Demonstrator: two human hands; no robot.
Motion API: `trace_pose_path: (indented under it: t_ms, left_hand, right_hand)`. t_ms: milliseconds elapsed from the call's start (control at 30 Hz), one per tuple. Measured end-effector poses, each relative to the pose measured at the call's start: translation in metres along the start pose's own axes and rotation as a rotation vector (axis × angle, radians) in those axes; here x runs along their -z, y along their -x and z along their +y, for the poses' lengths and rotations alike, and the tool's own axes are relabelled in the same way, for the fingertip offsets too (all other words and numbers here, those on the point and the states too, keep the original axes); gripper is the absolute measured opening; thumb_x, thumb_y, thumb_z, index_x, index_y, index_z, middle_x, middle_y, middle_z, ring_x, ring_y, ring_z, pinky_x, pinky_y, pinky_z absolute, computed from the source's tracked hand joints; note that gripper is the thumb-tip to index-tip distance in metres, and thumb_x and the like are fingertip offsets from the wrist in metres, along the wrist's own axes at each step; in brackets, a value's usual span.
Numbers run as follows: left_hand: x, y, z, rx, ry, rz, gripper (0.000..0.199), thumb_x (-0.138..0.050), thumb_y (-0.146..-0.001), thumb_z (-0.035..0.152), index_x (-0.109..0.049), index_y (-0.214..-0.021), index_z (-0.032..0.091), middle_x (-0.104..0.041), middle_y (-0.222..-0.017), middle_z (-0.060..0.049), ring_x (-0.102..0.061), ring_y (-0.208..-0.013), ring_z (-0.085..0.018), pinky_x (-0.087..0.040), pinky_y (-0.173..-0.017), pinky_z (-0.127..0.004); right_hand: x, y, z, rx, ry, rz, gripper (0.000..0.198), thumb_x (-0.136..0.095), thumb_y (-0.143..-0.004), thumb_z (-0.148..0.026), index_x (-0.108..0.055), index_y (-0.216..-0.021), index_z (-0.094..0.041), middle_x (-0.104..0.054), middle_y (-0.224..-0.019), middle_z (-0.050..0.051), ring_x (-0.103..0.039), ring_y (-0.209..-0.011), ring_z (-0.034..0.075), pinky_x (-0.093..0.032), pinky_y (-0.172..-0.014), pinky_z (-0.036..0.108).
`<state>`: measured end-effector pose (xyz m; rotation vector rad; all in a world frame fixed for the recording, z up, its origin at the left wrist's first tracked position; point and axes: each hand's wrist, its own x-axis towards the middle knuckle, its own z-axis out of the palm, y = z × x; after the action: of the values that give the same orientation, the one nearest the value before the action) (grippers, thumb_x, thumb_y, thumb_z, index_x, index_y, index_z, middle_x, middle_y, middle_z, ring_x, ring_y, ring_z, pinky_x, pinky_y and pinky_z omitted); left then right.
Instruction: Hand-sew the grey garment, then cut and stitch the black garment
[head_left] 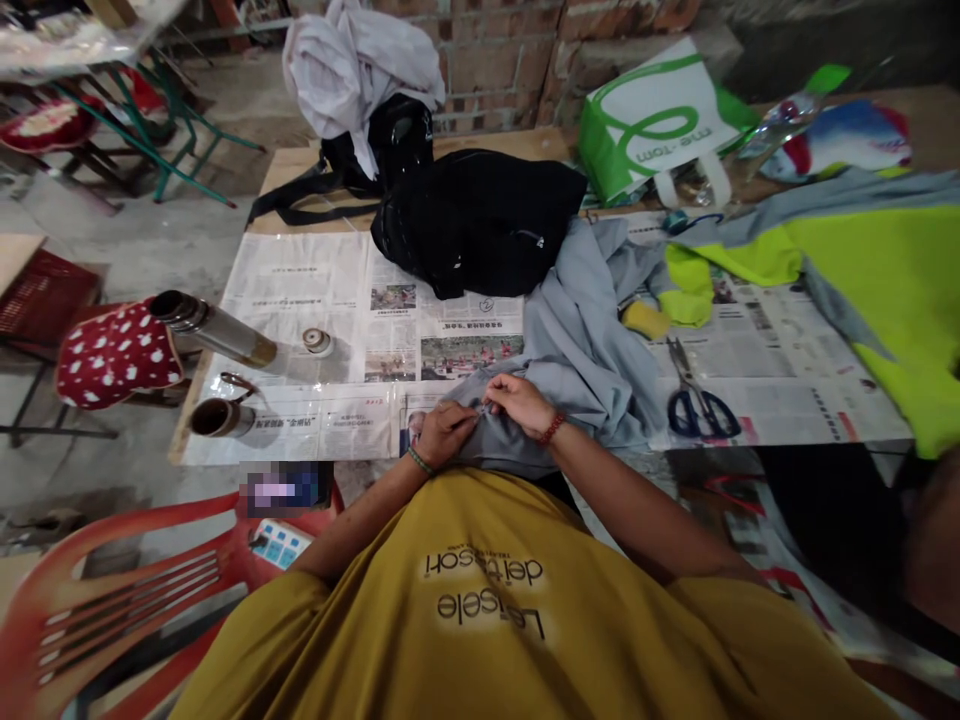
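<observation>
Grey fabric (pixel 592 300), a loosely bunched garment, spreads over the newspaper-covered table and down to its near edge. At that edge my left hand (pixel 448 432), with a green bracelet at the wrist, is closed on a fold of it. Close by on the right, my right hand (pixel 523 404), wearing a red beaded bracelet, pinches thumb and finger together just above the cloth. Whatever sits between those fingertips is too small to make out. Blue-handled scissors (pixel 697 395) lie to the right of the garment, beside a yellow sponge-like piece (pixel 646 320).
Left on the table are a steel thermos (pixel 217 330), its small lid (pixel 317 342) and a brown cup (pixel 220 416). Behind are a black bag (pixel 480 215) and a green-white shopping bag (pixel 656 125). A yellow-green garment (pixel 862 270) lies right; a red chair (pixel 135 560) stands left.
</observation>
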<state>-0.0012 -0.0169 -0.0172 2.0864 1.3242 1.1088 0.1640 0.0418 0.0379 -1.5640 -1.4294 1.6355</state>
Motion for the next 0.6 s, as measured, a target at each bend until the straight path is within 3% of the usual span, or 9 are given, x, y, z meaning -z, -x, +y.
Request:
trace_pose_path:
  t_ms: [133,333,467,600]
  left_hand:
    - [0.001,-0.001,0.0,0.057,0.055,0.005,0.015,-0.058,-0.088,0.027,-0.07,-0.087,0.019,-0.069,-0.076,-0.002,-0.062,-0.071,-0.013,-0.05,-0.068,-0.026]
    - [0.001,-0.002,0.0,0.093,0.083,-0.019,0.013,-0.06,-0.086,0.025,-0.071,-0.087,0.019,-0.07,-0.077,-0.003,-0.063,-0.073,-0.015,-0.052,-0.071,-0.027]
    - [0.003,-0.002,-0.001,0.128,0.1,-0.037,0.013,-0.059,-0.086,0.026,-0.071,-0.088,0.019,-0.071,-0.079,-0.003,-0.064,-0.075,-0.015,-0.052,-0.072,-0.027]
    - [0.004,-0.002,0.0,0.107,0.139,-0.049,0.015,-0.06,-0.086,0.027,-0.071,-0.086,0.018,-0.07,-0.078,-0.003,-0.064,-0.074,-0.014,-0.052,-0.072,-0.026]
  right_hand:
    - [-0.001,-0.001,0.001,-0.046,-0.139,-0.031,0.004,-0.055,-0.075,-0.018,-0.052,-0.072,-0.017,-0.062,-0.062,-0.003,-0.05,-0.05,0.006,-0.04,-0.051,0.017]
    - [0.0,0.004,0.006,0.01,0.003,-0.134,0.008,-0.061,-0.069,-0.022,-0.06,-0.074,-0.016,-0.061,-0.062,-0.004,-0.051,-0.056,0.007,-0.039,-0.055,0.018]
    - [-0.006,0.001,0.01,0.043,-0.063,-0.022,0.01,-0.057,-0.071,-0.026,-0.056,-0.069,-0.017,-0.061,-0.062,-0.004,-0.053,-0.059,0.007,-0.041,-0.059,0.019]
    - [-0.001,-0.007,0.007,-0.016,-0.304,0.155,0.021,-0.062,-0.072,-0.034,-0.049,-0.073,-0.018,-0.058,-0.061,-0.005,-0.052,-0.048,0.006,-0.038,-0.048,0.018]
